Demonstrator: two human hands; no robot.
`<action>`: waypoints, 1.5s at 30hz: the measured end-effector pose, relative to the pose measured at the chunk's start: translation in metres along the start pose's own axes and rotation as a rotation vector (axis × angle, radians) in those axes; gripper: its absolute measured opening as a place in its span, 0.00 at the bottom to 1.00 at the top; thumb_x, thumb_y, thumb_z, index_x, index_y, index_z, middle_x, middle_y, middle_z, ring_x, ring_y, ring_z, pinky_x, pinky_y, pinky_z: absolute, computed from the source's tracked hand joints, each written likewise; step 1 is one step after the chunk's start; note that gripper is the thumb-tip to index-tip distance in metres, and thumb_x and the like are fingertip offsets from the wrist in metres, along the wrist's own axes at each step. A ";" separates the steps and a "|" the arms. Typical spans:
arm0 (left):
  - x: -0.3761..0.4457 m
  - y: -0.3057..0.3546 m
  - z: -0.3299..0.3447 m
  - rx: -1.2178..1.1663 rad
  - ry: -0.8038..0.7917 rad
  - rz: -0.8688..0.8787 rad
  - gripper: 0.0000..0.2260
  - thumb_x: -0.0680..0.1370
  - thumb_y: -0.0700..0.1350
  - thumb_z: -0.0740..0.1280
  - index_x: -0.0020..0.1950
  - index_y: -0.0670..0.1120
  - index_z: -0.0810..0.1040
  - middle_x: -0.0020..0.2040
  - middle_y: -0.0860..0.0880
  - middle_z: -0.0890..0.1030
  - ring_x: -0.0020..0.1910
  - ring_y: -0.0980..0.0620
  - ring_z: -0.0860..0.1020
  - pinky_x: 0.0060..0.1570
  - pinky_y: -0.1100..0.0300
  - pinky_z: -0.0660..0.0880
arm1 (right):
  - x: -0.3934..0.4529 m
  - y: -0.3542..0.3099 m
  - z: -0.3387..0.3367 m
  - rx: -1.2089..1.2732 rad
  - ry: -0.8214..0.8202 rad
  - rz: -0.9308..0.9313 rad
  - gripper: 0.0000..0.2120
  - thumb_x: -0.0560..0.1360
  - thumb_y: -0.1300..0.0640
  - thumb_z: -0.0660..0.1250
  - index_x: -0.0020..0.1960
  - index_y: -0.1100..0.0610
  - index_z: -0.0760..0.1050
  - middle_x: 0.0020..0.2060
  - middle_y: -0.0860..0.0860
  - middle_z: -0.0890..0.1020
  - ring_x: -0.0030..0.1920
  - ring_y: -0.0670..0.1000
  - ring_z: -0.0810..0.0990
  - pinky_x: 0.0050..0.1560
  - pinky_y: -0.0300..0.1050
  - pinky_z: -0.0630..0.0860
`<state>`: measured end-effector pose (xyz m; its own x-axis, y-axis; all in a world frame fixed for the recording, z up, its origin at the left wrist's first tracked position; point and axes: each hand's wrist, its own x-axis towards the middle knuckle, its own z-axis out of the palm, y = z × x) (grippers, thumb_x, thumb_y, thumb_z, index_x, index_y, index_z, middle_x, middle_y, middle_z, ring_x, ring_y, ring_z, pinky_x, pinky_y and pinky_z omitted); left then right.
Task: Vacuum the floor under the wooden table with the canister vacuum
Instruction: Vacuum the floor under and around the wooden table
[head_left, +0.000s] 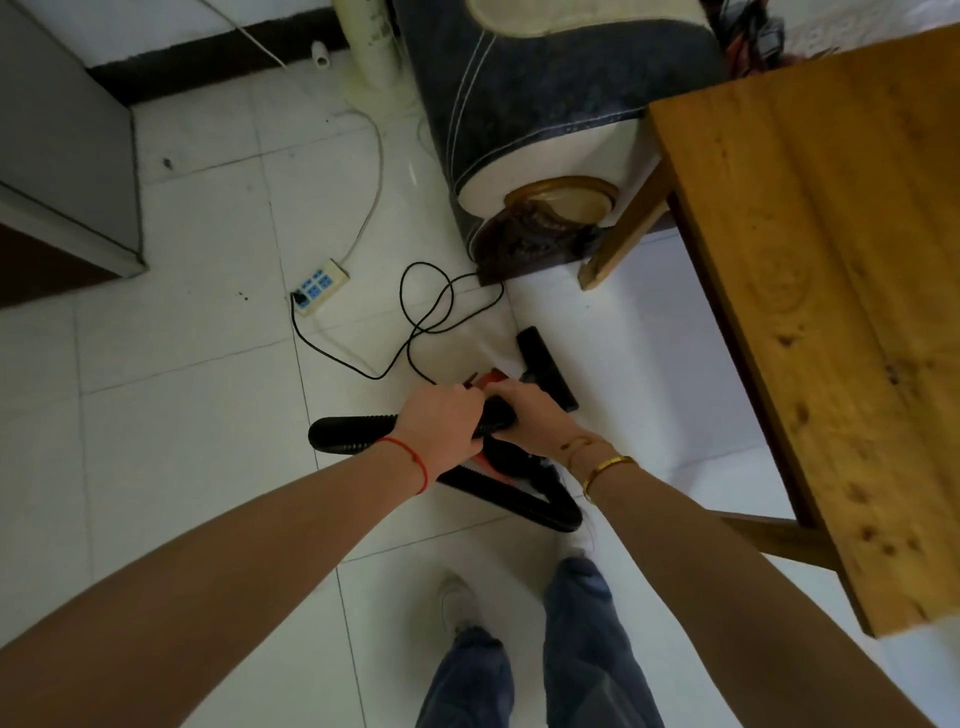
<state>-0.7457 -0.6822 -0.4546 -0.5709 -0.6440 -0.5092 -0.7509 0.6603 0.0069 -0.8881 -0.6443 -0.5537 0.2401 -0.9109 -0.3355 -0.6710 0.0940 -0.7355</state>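
Note:
A red and black canister vacuum (488, 379) sits on the white tiled floor, mostly hidden under my hands. Its black ribbed hose (348, 434) loops out to the left and back below my wrists. My left hand (441, 423) grips the hose from the left. My right hand (524, 405) grips the same hose right beside it. The black floor nozzle (545, 364) lies flat on the tiles just beyond my right hand. The wooden table (831, 291) fills the right side, its top seen from above.
The vacuum's black cord (415, 332) curls over the tiles to a white power strip (318, 287). A dark blue sofa arm (540, 119) stands beyond the table. A grey cabinet (62, 150) is at left, a white fan base (374, 57) at the back. My feet stand below.

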 end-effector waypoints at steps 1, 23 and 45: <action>-0.002 0.002 0.000 0.007 -0.001 0.013 0.15 0.77 0.55 0.64 0.58 0.48 0.72 0.49 0.49 0.78 0.46 0.49 0.79 0.42 0.58 0.73 | -0.005 0.000 0.001 0.007 0.014 0.003 0.11 0.70 0.59 0.71 0.53 0.55 0.77 0.49 0.53 0.79 0.49 0.52 0.76 0.53 0.41 0.70; 0.119 0.125 -0.028 0.087 0.038 0.084 0.12 0.78 0.52 0.63 0.57 0.46 0.73 0.47 0.50 0.79 0.43 0.52 0.79 0.38 0.61 0.70 | -0.037 0.130 -0.091 0.014 0.142 0.126 0.08 0.68 0.64 0.71 0.45 0.58 0.74 0.41 0.55 0.78 0.43 0.55 0.76 0.48 0.53 0.75; 0.008 0.093 -0.003 0.218 -0.003 0.261 0.13 0.78 0.52 0.63 0.58 0.46 0.72 0.47 0.49 0.78 0.42 0.50 0.79 0.36 0.59 0.70 | -0.097 0.046 0.005 0.101 0.224 0.175 0.07 0.69 0.63 0.69 0.47 0.57 0.75 0.43 0.52 0.79 0.45 0.51 0.76 0.50 0.44 0.73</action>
<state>-0.8210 -0.6275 -0.4552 -0.7335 -0.4416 -0.5167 -0.4907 0.8701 -0.0471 -0.9386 -0.5497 -0.5586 -0.0413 -0.9422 -0.3326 -0.6125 0.2868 -0.7366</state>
